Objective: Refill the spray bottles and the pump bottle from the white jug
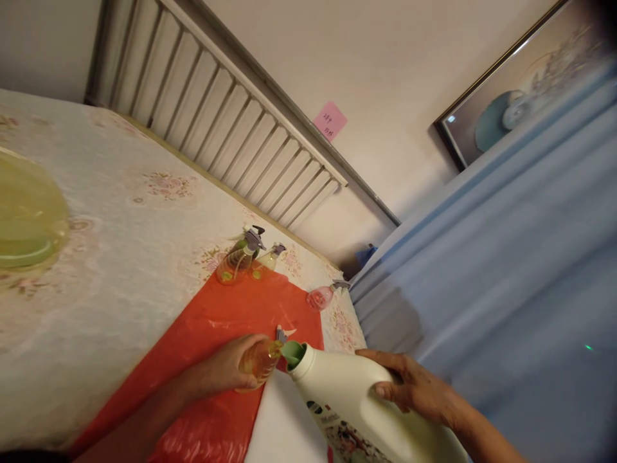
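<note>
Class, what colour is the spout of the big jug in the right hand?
Green; the head view shows the spout best.

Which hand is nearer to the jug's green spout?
Left. The left hand holds the small bottle right by the green spout; the right hand is farther back, on the body of the jug.

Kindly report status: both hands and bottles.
Left hand gripping amber bottle. Right hand holding tilted cream jug, mouths close together. Pink spray bottle beyond, apart from hands.

Along the pale wall (pixel 385 71) stands a slatted white fixture (pixel 226 122), probably a radiator; a blue curtain (pixel 486 257) partly covers a framed picture (pixel 520 96).
</note>
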{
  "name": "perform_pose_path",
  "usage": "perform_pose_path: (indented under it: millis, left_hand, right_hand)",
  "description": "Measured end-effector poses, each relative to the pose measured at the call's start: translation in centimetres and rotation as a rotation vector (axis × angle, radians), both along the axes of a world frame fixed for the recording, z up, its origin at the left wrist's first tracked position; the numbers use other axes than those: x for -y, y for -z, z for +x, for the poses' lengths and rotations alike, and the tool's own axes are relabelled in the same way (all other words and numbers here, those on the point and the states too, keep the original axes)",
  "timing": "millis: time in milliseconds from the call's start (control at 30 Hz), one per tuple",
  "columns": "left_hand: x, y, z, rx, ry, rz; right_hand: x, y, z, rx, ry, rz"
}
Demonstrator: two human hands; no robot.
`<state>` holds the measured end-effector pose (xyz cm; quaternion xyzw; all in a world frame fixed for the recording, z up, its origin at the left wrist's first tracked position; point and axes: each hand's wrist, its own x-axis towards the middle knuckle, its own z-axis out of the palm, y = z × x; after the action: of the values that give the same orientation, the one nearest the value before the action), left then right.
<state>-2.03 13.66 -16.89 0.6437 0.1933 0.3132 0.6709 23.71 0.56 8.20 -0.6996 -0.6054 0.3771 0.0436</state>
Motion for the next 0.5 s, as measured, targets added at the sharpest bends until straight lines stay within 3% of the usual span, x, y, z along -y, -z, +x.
perform_pose_path:
  millis: [500]
  left_hand:
    - [0.4,-1.2,-0.4,-0.060,-0.056,0.042]
  right_hand:
    - [0.0,0.0,0.2,-0.013,-0.019,0.005]
